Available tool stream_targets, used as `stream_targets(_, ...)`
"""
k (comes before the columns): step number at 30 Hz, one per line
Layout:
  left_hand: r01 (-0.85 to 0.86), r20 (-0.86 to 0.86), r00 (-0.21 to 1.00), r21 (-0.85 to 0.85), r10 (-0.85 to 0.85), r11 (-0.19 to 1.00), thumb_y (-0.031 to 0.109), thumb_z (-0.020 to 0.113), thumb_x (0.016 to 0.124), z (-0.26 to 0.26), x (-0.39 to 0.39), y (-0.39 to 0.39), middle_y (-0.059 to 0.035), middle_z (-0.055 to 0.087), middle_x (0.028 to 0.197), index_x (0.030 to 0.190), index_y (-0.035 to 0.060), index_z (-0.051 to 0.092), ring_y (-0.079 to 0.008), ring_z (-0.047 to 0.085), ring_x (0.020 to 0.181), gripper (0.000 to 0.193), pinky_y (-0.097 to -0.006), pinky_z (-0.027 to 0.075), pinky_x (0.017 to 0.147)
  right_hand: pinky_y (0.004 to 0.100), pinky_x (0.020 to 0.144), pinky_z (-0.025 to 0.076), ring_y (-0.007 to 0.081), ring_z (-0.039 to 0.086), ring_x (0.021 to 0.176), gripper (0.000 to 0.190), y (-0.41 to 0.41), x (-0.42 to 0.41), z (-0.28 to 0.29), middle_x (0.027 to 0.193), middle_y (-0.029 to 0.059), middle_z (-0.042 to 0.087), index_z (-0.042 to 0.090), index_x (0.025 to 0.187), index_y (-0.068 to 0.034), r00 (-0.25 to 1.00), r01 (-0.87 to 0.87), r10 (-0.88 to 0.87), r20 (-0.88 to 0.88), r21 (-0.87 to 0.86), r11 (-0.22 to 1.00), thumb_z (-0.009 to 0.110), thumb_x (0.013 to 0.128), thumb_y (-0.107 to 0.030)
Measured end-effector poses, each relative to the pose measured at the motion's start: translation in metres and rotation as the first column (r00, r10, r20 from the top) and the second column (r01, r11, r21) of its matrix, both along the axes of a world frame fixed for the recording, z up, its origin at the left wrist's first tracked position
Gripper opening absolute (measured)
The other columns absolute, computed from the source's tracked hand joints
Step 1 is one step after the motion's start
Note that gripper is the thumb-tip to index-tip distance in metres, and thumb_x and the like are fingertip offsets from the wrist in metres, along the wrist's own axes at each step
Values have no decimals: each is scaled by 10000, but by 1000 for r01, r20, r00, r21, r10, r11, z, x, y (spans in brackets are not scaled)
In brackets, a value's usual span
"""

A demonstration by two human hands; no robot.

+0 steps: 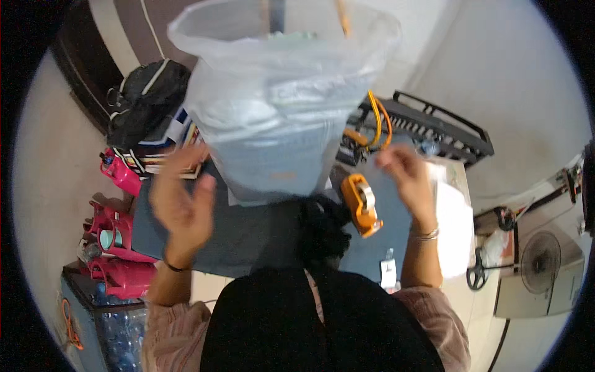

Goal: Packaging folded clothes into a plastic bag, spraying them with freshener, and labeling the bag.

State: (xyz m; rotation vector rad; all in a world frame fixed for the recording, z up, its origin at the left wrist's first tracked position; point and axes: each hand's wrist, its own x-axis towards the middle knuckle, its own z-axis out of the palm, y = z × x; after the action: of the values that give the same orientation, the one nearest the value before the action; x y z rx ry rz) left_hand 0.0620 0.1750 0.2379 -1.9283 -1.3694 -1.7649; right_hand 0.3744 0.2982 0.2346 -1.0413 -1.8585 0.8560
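Observation:
A translucent white plastic bag (279, 107) stands upright on the dark grey tabletop (232, 242), its wide mouth spread at the top. Something blue-grey shows through its lower half; the rest of its contents is hard to make out. To the left of the bag is my left hand (183, 200), blurred, empty, with thumb and fingers apart. On the other side my right hand (409, 179) is raised, also empty, fingers loosely bent and clear of the bag. Between the bag and my right hand lies an orange tape dispenser (355, 204) with a roll of tape. A black bunched item (325, 228) sits in front of the bag.
Books (153, 162) and a black backpack (148, 97) are at the left. Pink gas cylinders (125, 276) line the left side. Behind at right are a black metal rack (432, 123) and yellow-orange cords (379, 118). White paper (453, 228) and a tag (388, 272) lie at right.

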Motion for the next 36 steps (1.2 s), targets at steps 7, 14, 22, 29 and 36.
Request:
stream_targets(7,527,561,805,-825,194,203,303,684,788,-223,52,0,-211,490,1227,1290,-8,398,-274,511,1109,656,-357,415,919,345,781,461,275,633,860,651,-53,13,-196,773,173,652,655,871,35,914,358,-180,364,-513,780,507,816,-597)
stream_targets(14,564,653,748,-720,119,404,506,668,734,-276,116,24,-274,306,1343,1366,-10,229,-381,358,1225,926,-424,322,995,380,944,390,348,433,1182,862,-47,-20,-240,1304,254,389,291,1333,16,972,135,-142,186,49,990,748,701,-349)
stream_targets(22,368,555,804,-747,215,554,487,667,744,-277,135,34,-289,292,1335,1349,-60,200,-394,255,1270,940,-431,247,1043,393,792,442,393,492,1017,297,-71,-27,-223,1163,204,454,620,853,-68,851,254,-366,376,315,915,760,653,-237)
stream_targets(29,727,757,563,-644,331,237,413,751,660,-263,117,9,-257,153,1418,1415,29,28,-366,206,1312,1113,-468,231,1051,420,725,437,381,530,852,401,-84,-25,-218,933,205,523,572,812,50,938,264,-179,296,-279,923,756,682,-281)
stream_targets(36,828,834,433,-518,340,216,455,640,732,-243,129,24,-205,237,1401,1421,35,66,-351,307,1259,990,-454,287,1020,424,1040,235,428,278,1252,852,-59,0,-298,1334,341,276,216,1333,120,953,301,-274,132,-534,790,368,876,-583)
